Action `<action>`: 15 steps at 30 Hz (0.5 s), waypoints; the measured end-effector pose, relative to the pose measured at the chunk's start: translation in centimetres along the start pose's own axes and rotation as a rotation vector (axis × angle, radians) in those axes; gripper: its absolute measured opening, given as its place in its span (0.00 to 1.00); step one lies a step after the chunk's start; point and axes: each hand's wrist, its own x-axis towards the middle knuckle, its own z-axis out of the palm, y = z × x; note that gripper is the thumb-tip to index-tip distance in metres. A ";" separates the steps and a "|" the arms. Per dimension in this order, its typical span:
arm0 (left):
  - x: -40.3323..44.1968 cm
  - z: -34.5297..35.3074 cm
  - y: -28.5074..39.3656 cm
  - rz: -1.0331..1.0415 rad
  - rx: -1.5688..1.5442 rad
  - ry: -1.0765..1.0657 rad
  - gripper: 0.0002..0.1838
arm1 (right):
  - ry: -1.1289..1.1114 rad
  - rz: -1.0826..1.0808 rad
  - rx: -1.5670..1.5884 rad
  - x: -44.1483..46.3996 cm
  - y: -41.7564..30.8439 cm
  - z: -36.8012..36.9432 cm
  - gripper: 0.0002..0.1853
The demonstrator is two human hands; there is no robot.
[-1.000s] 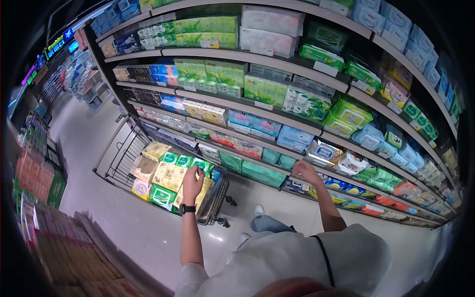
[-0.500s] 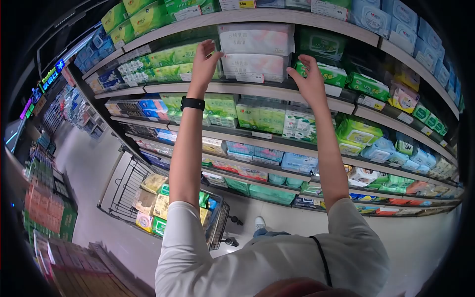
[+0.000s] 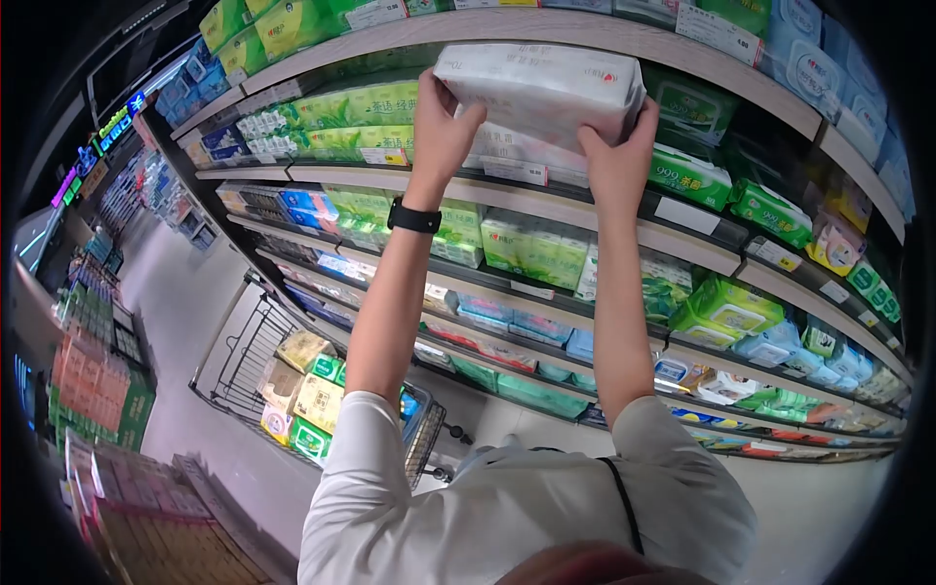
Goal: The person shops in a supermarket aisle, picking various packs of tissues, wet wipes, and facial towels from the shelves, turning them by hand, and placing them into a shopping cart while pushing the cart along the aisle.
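A white, plastic-wrapped pack of face tissues (image 3: 536,88) is gripped at its two ends, tilted, in front of the upper shelf. My left hand (image 3: 444,132) closes on its left end, thumb below; a black band is on that wrist. At the right end, my right hand (image 3: 621,146) has its thumb on the near face and its fingers around the side. Behind and below the held pack, a similar white pack (image 3: 517,149) sits on the shelf, partly hidden. Green tissue packs (image 3: 356,102) stand left of it, and green wipes packs (image 3: 690,174) lie to its right.
Shelves of tissue and wipes packs curve across the front, with a wooden shelf edge (image 3: 487,19) above my hands. A wire shopping cart (image 3: 229,336) holding several packs (image 3: 317,402) stands at lower left. Stacked cartons (image 3: 93,400) are further left, beside the aisle floor (image 3: 175,292).
Both hands, earlier apart and empty beside the stacked white packs, now hold the upper pack. It has come forward off the stack and tipped, and the view has shifted slightly.
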 end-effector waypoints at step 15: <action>-29.2 -8.8 11.5 -0.257 0.092 0.297 0.53 | -0.625 0.406 0.442 -18.8 -2.5 -7.1 0.42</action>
